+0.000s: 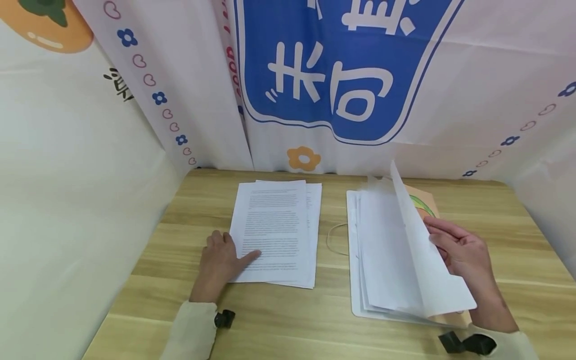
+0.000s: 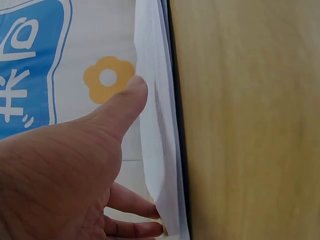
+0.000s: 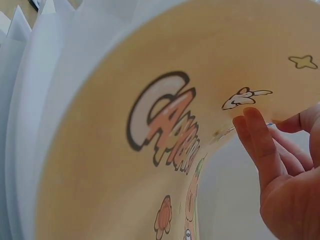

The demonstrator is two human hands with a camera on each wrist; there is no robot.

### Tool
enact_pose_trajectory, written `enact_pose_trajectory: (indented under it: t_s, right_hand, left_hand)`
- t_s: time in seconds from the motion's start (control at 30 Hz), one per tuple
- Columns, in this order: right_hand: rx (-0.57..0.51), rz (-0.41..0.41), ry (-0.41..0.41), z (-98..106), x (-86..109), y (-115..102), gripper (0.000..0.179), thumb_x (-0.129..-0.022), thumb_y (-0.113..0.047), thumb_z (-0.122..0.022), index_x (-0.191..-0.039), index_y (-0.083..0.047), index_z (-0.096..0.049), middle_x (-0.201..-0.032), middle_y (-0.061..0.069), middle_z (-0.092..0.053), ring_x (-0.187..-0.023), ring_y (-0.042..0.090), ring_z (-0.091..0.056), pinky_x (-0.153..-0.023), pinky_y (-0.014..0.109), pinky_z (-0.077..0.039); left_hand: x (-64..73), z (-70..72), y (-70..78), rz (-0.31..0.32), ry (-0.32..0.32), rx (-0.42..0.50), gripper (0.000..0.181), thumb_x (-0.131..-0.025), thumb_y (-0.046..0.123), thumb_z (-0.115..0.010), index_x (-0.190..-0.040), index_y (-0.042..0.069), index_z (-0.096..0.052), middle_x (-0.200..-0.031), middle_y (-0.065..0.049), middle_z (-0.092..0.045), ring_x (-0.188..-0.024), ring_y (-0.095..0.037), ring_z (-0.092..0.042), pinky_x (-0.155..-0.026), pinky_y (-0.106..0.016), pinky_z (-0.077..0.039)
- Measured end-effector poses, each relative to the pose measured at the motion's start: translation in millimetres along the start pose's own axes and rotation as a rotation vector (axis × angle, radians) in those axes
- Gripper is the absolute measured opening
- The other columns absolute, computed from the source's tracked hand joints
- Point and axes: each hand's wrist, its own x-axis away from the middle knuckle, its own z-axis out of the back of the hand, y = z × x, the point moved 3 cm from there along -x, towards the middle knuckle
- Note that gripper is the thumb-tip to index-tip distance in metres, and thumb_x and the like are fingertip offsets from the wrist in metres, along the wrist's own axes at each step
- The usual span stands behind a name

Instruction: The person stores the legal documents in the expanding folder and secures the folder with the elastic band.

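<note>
Well, we start with the biggest thing out there, a white printed cloth [image 1: 450, 115] hanging beyond both hands. Beneath the hands we have the wood-grain tabletop [image 1: 288, 330]. Straight ahead, past the fingertips, there's a big blue panel [image 1: 310, 55] with white lettering on that cloth.

On to the folder [image 1: 354, 285], lying open at the right hand, its pale inner leaves [image 1: 384, 250] just to that hand's left. Its tan cover [image 3: 100, 165], printed with cartoons, curves right up against the fingers. Then we get the stack of printed sheets [image 1: 274, 230], a little askew, lying at the left hand's thumb and reaching away to its right.

And the hands! We see the right hand [image 1: 463, 250] partly closed, fingers bent, holding the folder's raised side. Over at the stack, the left hand [image 1: 220, 257] is loosely spread: thumb stretched across the top sheet, other fingers by the near left edge, nothing in its grasp.

Down to the small stuff: an orange flower [image 1: 304, 158] on the cloth ahead of the left hand, a black device [image 1: 224, 318] just behind that hand at the cuff, and a thin cord loop [image 1: 327, 239] between the hands, beside the folder.
</note>
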Motion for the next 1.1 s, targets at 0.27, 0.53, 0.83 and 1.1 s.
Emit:
enact_pose_trajectory:
  t_s: [0.27, 0.53, 0.83, 1.1]
  right_hand:
    - [0.154, -0.014, 0.040, -1, -1.0, -1, 0.029, -0.098, -0.004, -0.069, -0.104, -0.029, -0.083, -0.092, -0.012, -0.076, -0.070, 0.008, -0.072, -0.051, 0.021, -0.053]
    - [0.185, -0.015, 0.050, -1, -1.2, 0, 0.029, -0.098, -0.006, -0.069, -0.102, -0.031, -0.083, -0.089, -0.012, -0.076, -0.061, 0.007, -0.066, -0.042, 0.018, -0.041]
    - [0.173, -0.030, 0.062, -1, -1.6, 1, 0.028, -0.097, -0.005, -0.070, -0.101, -0.030, -0.082, -0.089, -0.011, -0.076, -0.066, 0.007, -0.069, -0.046, 0.018, -0.047]
    - [0.129, -0.012, 0.052, -1, -1.1, 1, 0.027, -0.098, -0.003, -0.069, -0.101, -0.026, -0.082, -0.090, -0.010, -0.077, -0.073, 0.007, -0.072, -0.056, 0.021, -0.055]
  left_hand:
    - [1.6, -4.7, -0.5, -0.016, 0.004, 0.008, 0.107, -0.086, 0.065, -0.073, -0.138, -0.024, -0.041, -0.118, -0.031, -0.044, -0.099, -0.039, -0.042, -0.078, -0.049, -0.042]
    - [-3.1, -1.0, 0.0, 0.025, -0.024, 0.078, 0.106, -0.082, 0.062, -0.078, -0.136, -0.023, -0.044, -0.114, -0.028, -0.045, -0.096, -0.037, -0.041, -0.077, -0.046, -0.040]
    - [-7.3, 1.3, -4.7, 0.080, -0.048, 0.224, 0.103, -0.084, 0.048, -0.082, -0.147, -0.018, -0.035, -0.128, -0.036, -0.043, -0.104, -0.043, -0.053, -0.087, -0.056, -0.049]
    - [-7.6, 3.1, 0.2, 0.079, -0.058, 0.195, 0.094, -0.086, 0.043, -0.082, -0.142, -0.020, -0.041, -0.122, -0.033, -0.047, -0.099, -0.040, -0.055, -0.085, -0.053, -0.050]
